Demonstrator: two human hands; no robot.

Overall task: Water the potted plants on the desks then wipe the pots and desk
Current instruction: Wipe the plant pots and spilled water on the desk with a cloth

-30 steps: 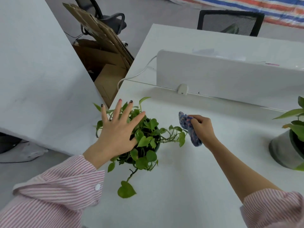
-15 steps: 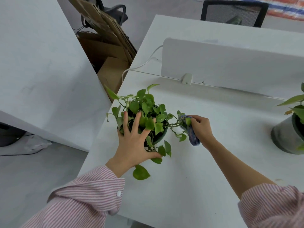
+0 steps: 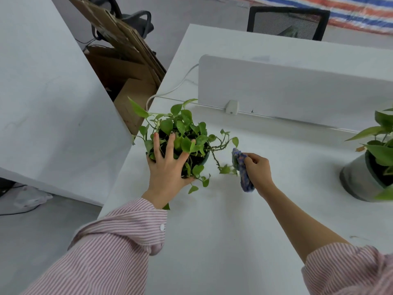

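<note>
A small leafy green potted plant (image 3: 187, 133) in a dark pot stands near the left edge of the white desk (image 3: 212, 241). My left hand (image 3: 168, 169) lies spread over its near side, fingers among the leaves, thumb at the pot's rim. My right hand (image 3: 258, 169) grips a bunched blue patterned cloth (image 3: 242, 171) on the desk just right of the plant, beside a trailing vine. A second plant in a grey pot (image 3: 359, 179) sits at the right edge of view.
A white divider panel (image 3: 293, 90) runs across the back of the desk, with a white cable (image 3: 170, 90) at its left end. Cardboard boxes (image 3: 127, 64) fill the gap to the left. A black mesh chair (image 3: 287, 23) stands behind the far desk.
My left hand came down from above the leaves onto the plant and pot. My right hand with the cloth drew slightly away to the right of the plant.
</note>
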